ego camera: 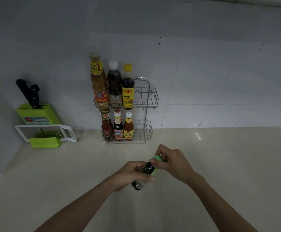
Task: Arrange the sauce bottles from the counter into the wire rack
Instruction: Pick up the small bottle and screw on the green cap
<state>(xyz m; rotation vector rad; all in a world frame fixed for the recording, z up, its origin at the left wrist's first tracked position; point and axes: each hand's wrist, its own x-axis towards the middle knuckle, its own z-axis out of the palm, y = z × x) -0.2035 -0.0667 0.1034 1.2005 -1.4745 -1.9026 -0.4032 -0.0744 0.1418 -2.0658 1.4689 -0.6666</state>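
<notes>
A small dark sauce bottle (146,171) with a green cap is held tilted over the counter in front of me. My left hand (129,174) wraps its body. My right hand (171,162) pinches the green cap. The two-tier wire rack (150,97) stands against the tiled wall. Its upper tier holds three tall bottles (114,84) on the left. Its lower tier holds three small bottles (118,126) on the left. The right end of each tier has no bottle in it.
A green knife block (41,114) with two black-handled knives stands at the left by the wall. A white grater (44,133) leans in a green holder in front of it. The beige counter (220,164) stretches right and toward me.
</notes>
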